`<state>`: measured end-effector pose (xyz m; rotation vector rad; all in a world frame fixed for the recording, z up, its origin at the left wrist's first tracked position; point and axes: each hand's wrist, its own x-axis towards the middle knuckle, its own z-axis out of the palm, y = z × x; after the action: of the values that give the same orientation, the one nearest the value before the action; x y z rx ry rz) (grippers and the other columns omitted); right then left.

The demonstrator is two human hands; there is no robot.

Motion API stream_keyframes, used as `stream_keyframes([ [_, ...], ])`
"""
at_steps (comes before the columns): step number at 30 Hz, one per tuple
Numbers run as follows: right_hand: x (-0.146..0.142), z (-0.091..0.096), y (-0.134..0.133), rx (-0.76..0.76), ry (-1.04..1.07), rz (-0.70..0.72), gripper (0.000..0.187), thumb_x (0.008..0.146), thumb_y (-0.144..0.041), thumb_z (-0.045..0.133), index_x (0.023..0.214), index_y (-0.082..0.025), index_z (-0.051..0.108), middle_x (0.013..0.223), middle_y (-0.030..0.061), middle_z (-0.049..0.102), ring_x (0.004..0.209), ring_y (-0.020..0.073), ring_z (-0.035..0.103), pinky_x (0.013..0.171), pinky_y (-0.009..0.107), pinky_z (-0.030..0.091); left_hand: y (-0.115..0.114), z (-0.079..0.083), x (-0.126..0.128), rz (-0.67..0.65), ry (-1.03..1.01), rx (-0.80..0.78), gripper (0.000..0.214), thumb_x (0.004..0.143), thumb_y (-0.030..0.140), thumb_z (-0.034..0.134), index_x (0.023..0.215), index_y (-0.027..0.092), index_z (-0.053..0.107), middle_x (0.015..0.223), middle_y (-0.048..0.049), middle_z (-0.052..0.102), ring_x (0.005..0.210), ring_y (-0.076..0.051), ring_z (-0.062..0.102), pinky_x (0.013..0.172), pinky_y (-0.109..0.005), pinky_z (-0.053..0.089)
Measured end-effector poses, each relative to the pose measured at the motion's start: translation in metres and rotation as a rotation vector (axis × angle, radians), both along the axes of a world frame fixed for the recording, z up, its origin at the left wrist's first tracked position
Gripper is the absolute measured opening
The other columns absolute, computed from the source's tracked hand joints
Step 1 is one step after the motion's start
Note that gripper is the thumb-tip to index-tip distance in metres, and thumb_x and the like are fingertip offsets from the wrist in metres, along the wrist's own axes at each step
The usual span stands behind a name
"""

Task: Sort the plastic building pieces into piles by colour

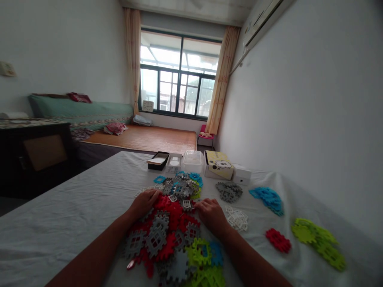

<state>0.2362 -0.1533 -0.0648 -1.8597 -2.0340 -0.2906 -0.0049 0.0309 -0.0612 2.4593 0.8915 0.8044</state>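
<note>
Red, grey, green and blue bits (173, 223) lie in a big heap on the cloth (83, 215), my left hand (146, 201) at one side and my right hand (212, 214) at the other. From far off I see both with fingers bent, but I cannot tell if they pinch anything. Past my right hand sit a white pile (237, 219), a blue pile (267, 200) and a green pile (318, 241).

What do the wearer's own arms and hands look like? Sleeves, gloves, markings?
Left hand and right hand are both ungloved. Left forearm and right forearm are bare as far as the frame shows, no sleeves in view. No watch, wristband, cable or marking visible; fingers are too small and dim to rule out a ring.
</note>
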Motion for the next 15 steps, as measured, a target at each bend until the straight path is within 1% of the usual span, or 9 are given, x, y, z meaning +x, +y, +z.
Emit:
stream_keyframes([
  [2,0.003,0.000,-0.001,0.012,0.027,-0.021,0.021,0.085,-0.016,0.051,0.102,-0.025,0.060,0.095,0.0027,0.067,0.094,0.0186,0.055,0.081,0.031,0.035,-0.001,0.001,0.001,-0.003,-0.002,0.001,0.048,0.087,0.050,0.029,0.083,0.022,0.068,0.085,-0.0036,0.070,0.082,-0.021,0.062,0.079,-0.029,0.046],
  [5,0.007,-0.002,0.000,0.033,0.095,-0.042,0.024,0.084,-0.015,0.048,0.103,-0.025,0.059,0.097,0.0038,0.065,0.095,0.0196,0.054,0.082,0.031,0.037,-0.001,0.003,0.002,-0.003,-0.006,-0.006,0.048,0.087,0.051,0.030,0.082,0.023,0.068,0.084,-0.0035,0.070,0.083,-0.021,0.062,0.080,-0.029,0.046],
  [9,0.011,-0.005,0.002,0.047,0.181,-0.064,0.024,0.086,-0.015,0.043,0.100,-0.024,0.059,0.095,0.0049,0.063,0.093,0.0190,0.056,0.082,0.029,0.040,-0.001,0.000,0.002,-0.004,0.000,-0.021,0.046,0.087,0.052,0.033,0.084,0.024,0.069,0.086,-0.0038,0.070,0.086,-0.021,0.062,0.083,-0.031,0.046],
  [11,0.012,-0.005,0.003,0.047,0.191,-0.062,0.023,0.086,-0.015,0.043,0.099,-0.024,0.059,0.095,0.0048,0.063,0.092,0.0186,0.057,0.082,0.029,0.041,0.001,-0.003,0.001,-0.010,0.000,0.001,0.043,0.086,0.051,0.036,0.088,0.025,0.070,0.094,-0.0041,0.070,0.092,-0.021,0.061,0.089,-0.031,0.044],
  [13,0.012,-0.004,0.003,0.050,0.194,-0.059,0.023,0.085,-0.015,0.043,0.099,-0.023,0.060,0.094,0.0046,0.063,0.091,0.0185,0.057,0.081,0.028,0.041,0.004,-0.003,-0.001,0.007,0.001,0.051,0.040,0.084,0.051,0.041,0.093,0.026,0.071,0.107,-0.0044,0.067,0.103,-0.022,0.057,0.095,-0.033,0.041],
  [15,0.012,-0.004,0.002,0.060,0.202,-0.060,0.023,0.085,-0.016,0.042,0.099,-0.023,0.060,0.093,0.0046,0.063,0.090,0.0186,0.058,0.080,0.028,0.041,0.008,0.000,-0.002,0.046,0.006,0.084,0.041,0.085,0.051,0.039,0.099,0.026,0.070,0.118,-0.0049,0.063,0.112,-0.023,0.053,0.099,-0.035,0.038],
])
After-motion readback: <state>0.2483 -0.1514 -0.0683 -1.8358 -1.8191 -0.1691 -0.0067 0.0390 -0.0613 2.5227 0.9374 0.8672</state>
